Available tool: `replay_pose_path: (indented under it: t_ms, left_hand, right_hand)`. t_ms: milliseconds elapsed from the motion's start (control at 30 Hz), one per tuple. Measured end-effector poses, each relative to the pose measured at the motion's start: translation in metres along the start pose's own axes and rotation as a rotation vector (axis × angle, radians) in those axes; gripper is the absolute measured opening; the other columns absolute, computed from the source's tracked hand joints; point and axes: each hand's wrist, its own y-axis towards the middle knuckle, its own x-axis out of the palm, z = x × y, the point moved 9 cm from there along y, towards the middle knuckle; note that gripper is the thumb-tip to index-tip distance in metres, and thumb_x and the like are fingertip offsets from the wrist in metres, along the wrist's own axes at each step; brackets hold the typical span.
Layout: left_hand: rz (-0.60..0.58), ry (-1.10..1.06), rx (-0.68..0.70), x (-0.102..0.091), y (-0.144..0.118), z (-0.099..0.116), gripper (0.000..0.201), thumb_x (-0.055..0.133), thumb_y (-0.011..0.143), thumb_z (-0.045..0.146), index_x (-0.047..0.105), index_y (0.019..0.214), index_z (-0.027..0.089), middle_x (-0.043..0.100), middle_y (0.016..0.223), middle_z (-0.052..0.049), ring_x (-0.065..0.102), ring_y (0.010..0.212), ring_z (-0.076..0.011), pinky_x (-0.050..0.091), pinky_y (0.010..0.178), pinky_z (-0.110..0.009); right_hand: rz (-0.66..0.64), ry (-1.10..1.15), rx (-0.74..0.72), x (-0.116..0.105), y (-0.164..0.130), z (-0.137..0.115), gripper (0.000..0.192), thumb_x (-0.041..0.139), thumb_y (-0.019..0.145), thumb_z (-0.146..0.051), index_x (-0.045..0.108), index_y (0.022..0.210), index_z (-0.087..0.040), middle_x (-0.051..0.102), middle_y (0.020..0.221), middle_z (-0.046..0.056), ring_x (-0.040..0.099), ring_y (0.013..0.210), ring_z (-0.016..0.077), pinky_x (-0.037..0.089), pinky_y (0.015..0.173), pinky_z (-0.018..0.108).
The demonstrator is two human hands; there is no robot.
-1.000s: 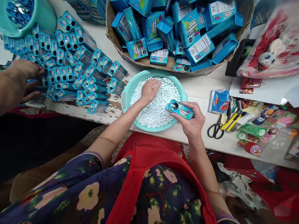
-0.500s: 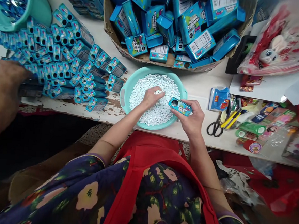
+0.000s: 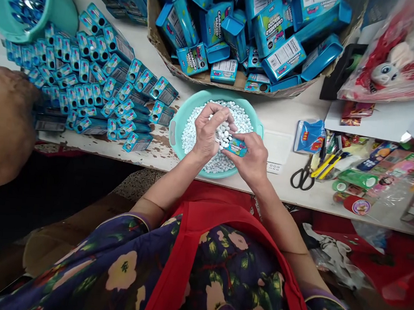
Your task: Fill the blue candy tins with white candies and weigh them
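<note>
My left hand (image 3: 209,129) is cupped over a turquoise basin (image 3: 178,124), its fingers curled round a handful of small white candies (image 3: 224,133). Against that handful, my right hand (image 3: 252,157) grips a blue candy tin (image 3: 238,147) printed "Caramelo Macizo". The tin's holed end lies hidden under the candies and the left fingers. More loose white candies (image 3: 216,165) fill the basin below both hands.
A cardboard box (image 3: 233,87) of blue tins stands behind the basin. Rows of tins (image 3: 87,94) and a turquoise bucket (image 3: 63,10) are at left, near another person's arm (image 3: 6,129). Scissors (image 3: 302,177), cutters and packets lie right; a white scale (image 3: 277,148) sits beside the basin.
My left hand has lifted a handful of white candies from the basin and come against the tin. My right hand has brought the tin left, over the basin. The view has shifted slightly.
</note>
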Motion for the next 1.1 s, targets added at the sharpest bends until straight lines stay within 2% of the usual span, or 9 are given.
replay_pose_path:
  t_ms: [367,600,700,900,1100]
  left_hand:
    - [-0.005,0.064,0.023,0.011,-0.002,0.007,0.038,0.069,0.081,0.054,0.049,0.076,0.021,0.056,0.070,0.002,0.068,0.069,-0.0144,0.052,0.056,-0.026]
    - [0.023,0.099,0.052,0.014,-0.003,0.010,0.043,0.063,0.084,0.060,0.050,0.073,0.021,0.053,0.061,0.002,0.065,0.067,-0.0145,0.052,0.057,-0.027]
    - [0.037,0.116,0.063,0.013,-0.004,0.009,0.046,0.062,0.083,0.064,0.050,0.070,0.020,0.053,0.061,0.002,0.062,0.062,-0.0118,0.051,0.056,-0.026]
    - [0.045,0.138,0.072,0.015,-0.004,0.011,0.047,0.063,0.082,0.062,0.047,0.067,0.021,0.047,0.055,0.005,0.049,0.047,-0.0066,0.038,0.042,-0.022]
    - [0.012,0.093,0.117,0.020,-0.010,0.025,0.050,0.066,0.077,0.064,0.047,0.064,0.020,0.043,0.049,0.007,0.041,0.039,-0.0040,0.031,0.036,-0.020]
  right_hand:
    - [-0.016,0.067,0.007,-0.005,0.003,0.004,0.030,0.079,0.074,-0.042,0.067,0.097,-0.026,0.068,0.094,0.002,0.063,0.092,0.0249,0.050,0.083,0.041]
    - [0.017,0.107,0.016,-0.006,0.002,0.009,0.034,0.080,0.074,-0.046,0.068,0.098,-0.025,0.068,0.094,0.003,0.064,0.093,0.0248,0.050,0.084,0.042]
    - [0.019,0.113,0.019,-0.006,0.003,0.010,0.035,0.080,0.073,-0.046,0.067,0.099,-0.026,0.068,0.097,0.003,0.064,0.095,0.0249,0.050,0.085,0.042]
    - [0.013,0.119,0.037,-0.005,-0.002,0.007,0.033,0.079,0.075,-0.044,0.068,0.100,-0.026,0.066,0.094,0.002,0.063,0.094,0.0242,0.051,0.085,0.041]
    - [0.093,0.176,0.018,-0.019,-0.010,0.000,0.036,0.081,0.074,-0.044,0.068,0.102,-0.026,0.067,0.097,0.003,0.064,0.094,0.0229,0.053,0.084,0.039]
